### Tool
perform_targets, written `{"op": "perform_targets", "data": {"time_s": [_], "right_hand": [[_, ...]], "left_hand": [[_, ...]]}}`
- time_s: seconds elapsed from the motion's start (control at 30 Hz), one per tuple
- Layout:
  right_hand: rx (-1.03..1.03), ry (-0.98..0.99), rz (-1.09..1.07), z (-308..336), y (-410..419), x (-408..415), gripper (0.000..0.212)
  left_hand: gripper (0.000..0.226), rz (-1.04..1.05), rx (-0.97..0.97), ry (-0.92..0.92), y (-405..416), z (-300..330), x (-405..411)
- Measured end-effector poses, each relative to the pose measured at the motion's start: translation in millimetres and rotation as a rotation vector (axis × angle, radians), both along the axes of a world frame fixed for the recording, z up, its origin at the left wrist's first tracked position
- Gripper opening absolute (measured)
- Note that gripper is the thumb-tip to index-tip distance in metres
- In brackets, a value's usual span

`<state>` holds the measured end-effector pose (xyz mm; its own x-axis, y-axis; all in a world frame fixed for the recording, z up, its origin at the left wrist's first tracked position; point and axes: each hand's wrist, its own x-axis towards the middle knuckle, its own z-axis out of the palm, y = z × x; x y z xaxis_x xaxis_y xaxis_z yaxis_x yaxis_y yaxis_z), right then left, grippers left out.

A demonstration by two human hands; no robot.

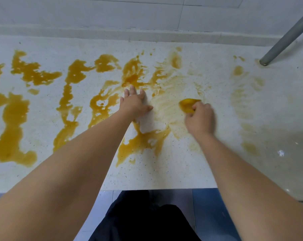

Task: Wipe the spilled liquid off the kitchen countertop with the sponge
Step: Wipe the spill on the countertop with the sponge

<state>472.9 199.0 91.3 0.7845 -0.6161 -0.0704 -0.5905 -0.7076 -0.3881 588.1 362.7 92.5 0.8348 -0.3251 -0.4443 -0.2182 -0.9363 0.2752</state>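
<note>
Midway along the counter (164,171), the right hand (200,119) grips the soaked sponge (188,105), mid-wipe over thinned smears. Left hand (134,103) rests spread flat beside it. Next, sweep toward the thick spilled liquid (13,122) at the left end.

The right hand (200,119) grips a soaked yellow sponge (188,105) on the speckled white countertop (164,171); the left hand (134,105) presses flat beside orange-brown spilled liquid (13,119).
</note>
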Motion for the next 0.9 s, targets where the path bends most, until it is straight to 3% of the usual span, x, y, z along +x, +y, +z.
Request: {"op": "perform_targets", "data": {"time_s": [0.13,0.3,0.37,0.5,0.57,0.7,0.9], "right_hand": [[-0.012,-0.019,0.484,-4,41,-7,0.019],[-0.007,0.026,0.015,-2,-5,-12,0.019],[-0.002,0.017,0.112,-1,18,-10,0.025],[0.053,0.017,0.591,-3,79,-22,0.026],[-0.046,0.009,0.549,-4,67,-25,0.023],[0.03,0.007,0.121,-2,37,-28,0.019],[0.012,0.005,0.613,1,101,-41,0.022]], "left_hand": [[0.077,0.006,-0.01,0.001,0,-1,0],[0.077,0.013,-0.02,0.002,3,1,-4],[0.076,0.039,-0.043,-0.009,6,0,-11],[0.077,0.089,-0.023,-0.067,20,-1,-31],[0.079,0.109,-0.002,-0.078,31,1,-37],[0.082,0.123,0.032,-0.059,59,2,-45],[0.082,0.097,0.046,-0.036,69,-3,-51]]}}
